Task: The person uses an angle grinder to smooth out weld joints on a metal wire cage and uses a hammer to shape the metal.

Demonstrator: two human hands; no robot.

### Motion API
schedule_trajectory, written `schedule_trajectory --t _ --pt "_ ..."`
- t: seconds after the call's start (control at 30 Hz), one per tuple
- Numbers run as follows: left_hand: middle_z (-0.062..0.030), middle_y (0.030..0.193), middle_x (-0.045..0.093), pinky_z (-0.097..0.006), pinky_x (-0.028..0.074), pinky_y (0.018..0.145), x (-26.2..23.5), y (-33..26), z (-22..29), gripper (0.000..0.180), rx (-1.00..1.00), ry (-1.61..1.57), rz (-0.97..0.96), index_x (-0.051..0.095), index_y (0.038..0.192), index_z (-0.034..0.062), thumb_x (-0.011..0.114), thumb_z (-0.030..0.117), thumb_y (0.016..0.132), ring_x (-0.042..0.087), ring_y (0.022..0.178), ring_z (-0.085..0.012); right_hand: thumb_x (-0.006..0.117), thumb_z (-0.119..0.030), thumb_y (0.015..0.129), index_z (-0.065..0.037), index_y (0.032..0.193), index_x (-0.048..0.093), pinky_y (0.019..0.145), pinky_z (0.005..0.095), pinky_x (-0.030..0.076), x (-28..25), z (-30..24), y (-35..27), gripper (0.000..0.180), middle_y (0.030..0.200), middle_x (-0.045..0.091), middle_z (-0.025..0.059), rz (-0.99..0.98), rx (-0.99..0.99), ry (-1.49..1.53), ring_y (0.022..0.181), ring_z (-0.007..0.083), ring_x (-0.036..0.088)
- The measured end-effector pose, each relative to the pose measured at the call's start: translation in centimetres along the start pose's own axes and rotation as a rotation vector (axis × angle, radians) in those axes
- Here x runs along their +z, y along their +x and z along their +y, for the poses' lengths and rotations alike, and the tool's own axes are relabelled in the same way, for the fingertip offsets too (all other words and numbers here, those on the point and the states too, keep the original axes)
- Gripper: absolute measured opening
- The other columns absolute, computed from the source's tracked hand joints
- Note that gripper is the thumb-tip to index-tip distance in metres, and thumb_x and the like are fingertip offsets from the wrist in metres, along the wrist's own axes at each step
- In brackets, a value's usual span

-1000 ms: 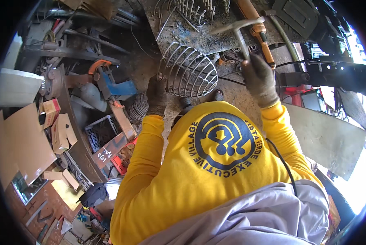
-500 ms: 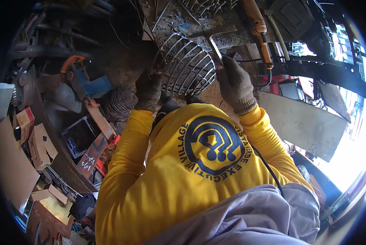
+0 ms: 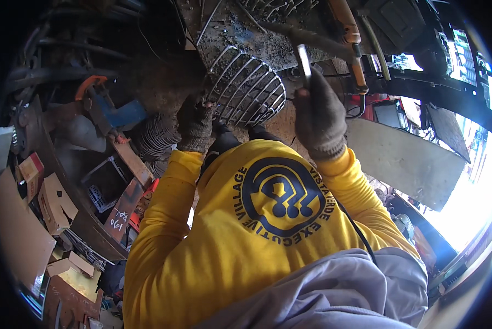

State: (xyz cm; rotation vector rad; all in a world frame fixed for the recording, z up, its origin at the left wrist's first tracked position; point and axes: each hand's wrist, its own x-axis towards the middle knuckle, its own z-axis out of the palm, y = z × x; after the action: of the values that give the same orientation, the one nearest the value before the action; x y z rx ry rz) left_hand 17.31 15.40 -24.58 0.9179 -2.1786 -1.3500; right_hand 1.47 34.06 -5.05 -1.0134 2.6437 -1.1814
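Left hand [image 3: 195, 122] in a dark knitted glove, fingers curled around the rim of a domed grey wire basket [image 3: 249, 88] resting on the scorched metal worktop [image 3: 240, 33]. Right hand [image 3: 318, 114], gloved too, clenched about the handle of a grey steel hammer [image 3: 303, 46] raised just right of the basket. Orange-handled tool [image 3: 349, 33] beyond the right hand.

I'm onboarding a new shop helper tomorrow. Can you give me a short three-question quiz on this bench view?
1. True or false: the left hand in its dark knit glove grips the rim of the domed grey wire guard.
2. The right hand holds: A) a metal-handled hammer, B) a brush, C) nothing.
3. What colour are the sleeves?

Key: 1 true. 2 A. 3 yellow.
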Motion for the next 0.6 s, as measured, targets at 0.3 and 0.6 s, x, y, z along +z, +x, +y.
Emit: schedule_trajectory --t 0.3,0.6 --pt "-0.0160 0.106 0.070 -0.046 0.052 0.082 -0.1 -0.5 0.1 0.071 -0.043 0.136 -0.018 0.066 0.117 0.0095 0.050 0.073 0.088 0.068 0.097 -0.0377 0.060 -0.009 0.097 0.006 0.131 0.055 0.076 0.0318 0.055 -1.5 -0.4 0.6 0.037 0.100 0.071 0.0168 0.020 -0.005 0.010 0.090 0.0191 0.070" --pt "-0.0188 0.098 0.069 -0.048 0.051 0.079 0.1 -0.6 0.7 0.077 -0.060 0.154 0.028 0.067 0.112 0.0071 0.046 0.077 0.087 0.067 0.092 -0.0388 0.064 -0.013 0.093 -0.008 0.131 0.060 0.074 0.0418 0.056 -1.3 -0.7 0.7 0.038 0.092 0.070 0.0193 0.020 0.107 0.105 0.085 0.0379 0.070"
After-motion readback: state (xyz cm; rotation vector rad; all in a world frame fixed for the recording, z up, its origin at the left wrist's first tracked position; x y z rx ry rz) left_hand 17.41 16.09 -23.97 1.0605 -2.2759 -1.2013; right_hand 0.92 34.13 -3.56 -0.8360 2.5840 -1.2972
